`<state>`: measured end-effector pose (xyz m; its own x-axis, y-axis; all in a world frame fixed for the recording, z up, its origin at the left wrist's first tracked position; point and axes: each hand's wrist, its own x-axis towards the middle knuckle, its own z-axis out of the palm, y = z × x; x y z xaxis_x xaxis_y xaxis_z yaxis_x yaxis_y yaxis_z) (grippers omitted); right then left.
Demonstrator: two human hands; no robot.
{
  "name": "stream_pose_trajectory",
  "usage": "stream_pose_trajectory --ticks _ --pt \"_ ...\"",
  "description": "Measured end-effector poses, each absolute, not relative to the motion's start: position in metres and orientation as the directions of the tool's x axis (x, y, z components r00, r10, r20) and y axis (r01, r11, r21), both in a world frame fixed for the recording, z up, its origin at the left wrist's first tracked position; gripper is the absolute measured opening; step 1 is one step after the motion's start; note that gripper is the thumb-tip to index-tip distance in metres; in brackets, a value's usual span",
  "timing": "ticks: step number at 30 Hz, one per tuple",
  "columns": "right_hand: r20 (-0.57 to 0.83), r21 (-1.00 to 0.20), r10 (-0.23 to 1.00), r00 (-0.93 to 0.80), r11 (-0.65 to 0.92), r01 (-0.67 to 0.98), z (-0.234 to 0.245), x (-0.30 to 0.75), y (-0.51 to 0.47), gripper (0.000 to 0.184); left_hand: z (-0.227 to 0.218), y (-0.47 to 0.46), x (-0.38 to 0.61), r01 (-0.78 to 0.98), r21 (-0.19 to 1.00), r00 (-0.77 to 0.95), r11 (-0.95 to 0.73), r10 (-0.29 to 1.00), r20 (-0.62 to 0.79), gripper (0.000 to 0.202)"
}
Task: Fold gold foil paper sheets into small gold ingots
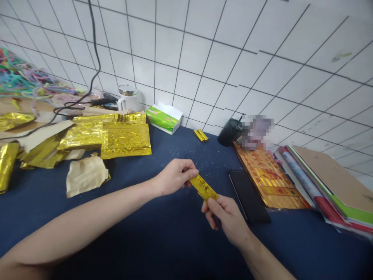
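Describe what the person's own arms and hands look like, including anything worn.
The bare left hand and bare right hand wear no gloves; no watch, bracelet or ring shows. Neither the left forearm nor the right forearm shows a sleeve.

L hand (175, 177) & R hand (230, 218) grip gold strip (204, 188) at opp. ends. From strip, green tissue pk (162, 119) at 11 o'clock, sm. gold pcs (199, 135) at 12.

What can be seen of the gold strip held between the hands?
The gold strip is narrow and shiny, like creased foil, with darker lines that could be folds or print. It slants down to the right over the blue tabletop. The left hand pinches its upper end, the right hand its lower; both ends are partly hidden.
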<state>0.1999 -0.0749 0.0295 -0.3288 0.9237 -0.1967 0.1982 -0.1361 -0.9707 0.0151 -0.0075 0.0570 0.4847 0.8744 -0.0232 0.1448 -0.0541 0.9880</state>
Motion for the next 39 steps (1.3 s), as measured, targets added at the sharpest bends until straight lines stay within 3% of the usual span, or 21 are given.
stream_pose_trajectory --ticks 5,12,18,30,39 --pt "-0.194 -0.960 0.941 -0.279 -0.124 0.251 0.028 0.199 -0.075 0.042 0.053 -0.008 0.016 0.129 0.989 0.470 -0.070 0.883 0.001 0.028" --pt "-0.115 -0.993 0.906 -0.407 -0.094 0.070 0.027 0.203 -0.072 0.044 0.053 -0.011 0.016 0.205 0.964 0.548 -0.167 0.836 0.028 0.023" --pt "-0.275 -0.955 0.888 -0.369 -0.207 0.213 0.031 0.191 -0.074 0.045 0.053 -0.025 0.024 0.316 0.919 0.670 -0.234 0.742 -0.041 0.022" --pt "-0.309 -0.911 0.917 -0.250 -0.210 0.355 0.032 0.192 -0.074 0.044 0.048 -0.004 0.017 0.294 0.937 0.493 -0.187 0.870 0.019 0.024" --pt "-0.094 -0.872 0.980 -0.176 0.004 0.489 0.035 0.194 -0.076 0.042 0.048 -0.004 0.015 0.231 0.959 0.475 -0.165 0.879 0.037 0.024"
